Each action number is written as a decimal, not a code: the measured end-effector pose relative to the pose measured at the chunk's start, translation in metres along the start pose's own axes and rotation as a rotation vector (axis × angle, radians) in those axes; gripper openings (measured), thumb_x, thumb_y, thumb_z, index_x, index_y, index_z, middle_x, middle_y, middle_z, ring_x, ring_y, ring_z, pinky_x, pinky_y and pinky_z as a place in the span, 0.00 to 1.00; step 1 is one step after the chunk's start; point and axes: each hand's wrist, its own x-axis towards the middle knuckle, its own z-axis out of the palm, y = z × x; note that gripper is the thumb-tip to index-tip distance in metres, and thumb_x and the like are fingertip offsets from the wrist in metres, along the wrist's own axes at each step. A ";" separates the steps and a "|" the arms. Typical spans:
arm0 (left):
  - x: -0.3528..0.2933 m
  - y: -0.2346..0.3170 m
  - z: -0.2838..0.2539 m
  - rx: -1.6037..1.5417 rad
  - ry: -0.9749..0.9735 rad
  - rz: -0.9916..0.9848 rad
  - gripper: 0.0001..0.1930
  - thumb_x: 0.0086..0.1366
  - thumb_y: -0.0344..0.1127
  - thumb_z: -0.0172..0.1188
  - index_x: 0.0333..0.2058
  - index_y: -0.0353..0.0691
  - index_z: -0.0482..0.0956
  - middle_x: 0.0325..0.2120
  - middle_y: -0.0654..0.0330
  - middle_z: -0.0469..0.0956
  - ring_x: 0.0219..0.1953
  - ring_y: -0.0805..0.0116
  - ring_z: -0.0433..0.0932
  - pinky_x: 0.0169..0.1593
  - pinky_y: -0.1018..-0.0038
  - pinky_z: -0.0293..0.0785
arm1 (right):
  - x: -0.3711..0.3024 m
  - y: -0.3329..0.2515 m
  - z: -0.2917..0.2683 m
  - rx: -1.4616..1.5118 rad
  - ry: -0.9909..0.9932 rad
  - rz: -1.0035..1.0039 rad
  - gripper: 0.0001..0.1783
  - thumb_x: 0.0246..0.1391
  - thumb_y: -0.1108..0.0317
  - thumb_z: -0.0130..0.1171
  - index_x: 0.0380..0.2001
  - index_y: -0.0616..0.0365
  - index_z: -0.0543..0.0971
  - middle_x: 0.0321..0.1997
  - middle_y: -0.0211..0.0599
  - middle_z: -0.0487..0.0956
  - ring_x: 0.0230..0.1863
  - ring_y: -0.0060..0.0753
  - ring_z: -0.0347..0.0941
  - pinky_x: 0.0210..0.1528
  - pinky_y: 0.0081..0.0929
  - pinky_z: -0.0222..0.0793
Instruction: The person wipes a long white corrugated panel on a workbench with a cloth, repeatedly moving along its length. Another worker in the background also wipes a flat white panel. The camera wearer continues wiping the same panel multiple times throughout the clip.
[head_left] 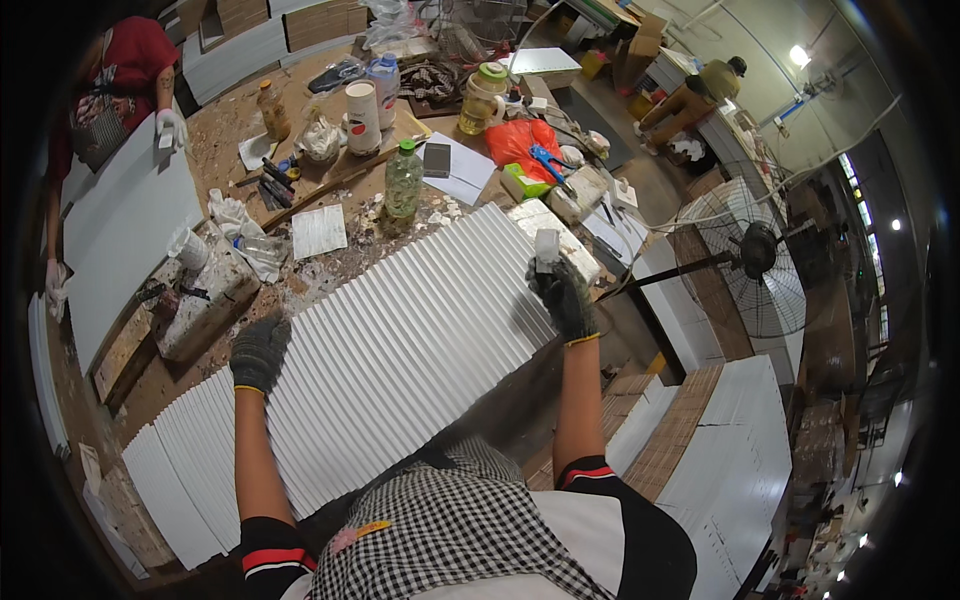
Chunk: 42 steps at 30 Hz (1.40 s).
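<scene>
Lettering: none legible | white canister [362, 103], toward far edge of worktop [225, 122]: red-and-dark emblem [357, 130], too small to read | numbers, signs: none readable

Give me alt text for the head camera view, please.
A person's gloved left hand touches a fanned row of white sheets, while their gloved right hand holds a small pale rectangular piece near the right end. Beyond, a green-capped bottle stands on a cluttered workbench; at left, a co-worker stands beside a white panel.
</scene>
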 end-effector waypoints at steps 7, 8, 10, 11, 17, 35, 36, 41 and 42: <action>-0.002 -0.034 0.033 0.332 0.271 0.091 0.21 0.77 0.49 0.57 0.57 0.40 0.86 0.54 0.47 0.86 0.58 0.44 0.82 0.68 0.51 0.73 | 0.122 -0.017 -0.005 -1.610 -0.027 -0.232 0.29 0.62 0.69 0.70 0.66 0.57 0.80 0.58 0.44 0.86 0.55 0.41 0.84 0.60 0.36 0.79; -0.001 -0.039 0.034 0.350 0.210 0.023 0.21 0.78 0.49 0.56 0.56 0.40 0.86 0.53 0.47 0.86 0.58 0.44 0.82 0.67 0.51 0.73 | 0.144 -0.012 -0.004 -1.688 -0.043 -0.262 0.28 0.58 0.71 0.72 0.63 0.53 0.82 0.57 0.43 0.86 0.56 0.46 0.84 0.60 0.39 0.79; -0.006 -0.042 0.035 0.238 0.131 -0.154 0.22 0.79 0.49 0.53 0.54 0.40 0.87 0.53 0.48 0.86 0.58 0.45 0.82 0.66 0.51 0.73 | 0.175 -0.007 -0.009 -1.800 -0.113 -0.430 0.27 0.58 0.72 0.72 0.61 0.48 0.84 0.54 0.47 0.86 0.54 0.54 0.83 0.58 0.45 0.79; -0.008 -0.042 0.034 0.178 0.173 -0.134 0.22 0.80 0.49 0.51 0.53 0.40 0.87 0.53 0.49 0.87 0.57 0.45 0.82 0.66 0.51 0.74 | 0.192 -0.004 -0.009 -1.843 -0.135 -0.473 0.27 0.58 0.73 0.72 0.61 0.46 0.84 0.53 0.48 0.85 0.53 0.56 0.83 0.58 0.47 0.79; -0.009 -0.032 0.029 0.187 0.122 -0.168 0.22 0.81 0.49 0.49 0.54 0.40 0.87 0.55 0.49 0.86 0.58 0.45 0.82 0.67 0.52 0.73 | 0.222 -0.003 -0.022 -1.879 -0.295 -0.474 0.27 0.53 0.75 0.67 0.57 0.44 0.87 0.53 0.48 0.83 0.55 0.58 0.81 0.58 0.48 0.78; -0.006 -0.023 0.020 0.131 0.027 -0.261 0.22 0.81 0.46 0.49 0.57 0.41 0.86 0.58 0.49 0.85 0.60 0.47 0.81 0.70 0.54 0.71 | 0.162 -0.020 -0.044 -1.918 -0.322 -0.488 0.27 0.51 0.77 0.69 0.52 0.34 0.90 0.53 0.37 0.86 0.54 0.54 0.81 0.58 0.44 0.79; -0.006 -0.022 0.019 0.136 0.006 -0.267 0.22 0.81 0.46 0.49 0.58 0.41 0.86 0.58 0.49 0.85 0.60 0.47 0.80 0.70 0.54 0.71 | 0.188 -0.013 -0.037 -1.905 -0.340 -0.520 0.27 0.51 0.77 0.69 0.52 0.35 0.90 0.53 0.38 0.86 0.53 0.54 0.81 0.58 0.44 0.79; -0.008 -0.032 0.025 0.199 -0.041 -0.300 0.21 0.81 0.45 0.48 0.60 0.42 0.85 0.59 0.49 0.84 0.61 0.49 0.80 0.71 0.55 0.71 | 0.260 0.001 -0.015 -1.827 -0.367 -0.562 0.32 0.49 0.81 0.70 0.58 0.40 0.87 0.53 0.43 0.87 0.50 0.53 0.84 0.54 0.44 0.81; -0.008 -0.037 0.028 0.250 -0.052 -0.263 0.22 0.82 0.45 0.48 0.60 0.41 0.84 0.59 0.49 0.84 0.62 0.49 0.80 0.71 0.56 0.71 | 0.257 -0.001 -0.015 -1.739 -0.378 -0.619 0.32 0.51 0.79 0.71 0.59 0.42 0.85 0.51 0.44 0.87 0.49 0.54 0.84 0.53 0.46 0.80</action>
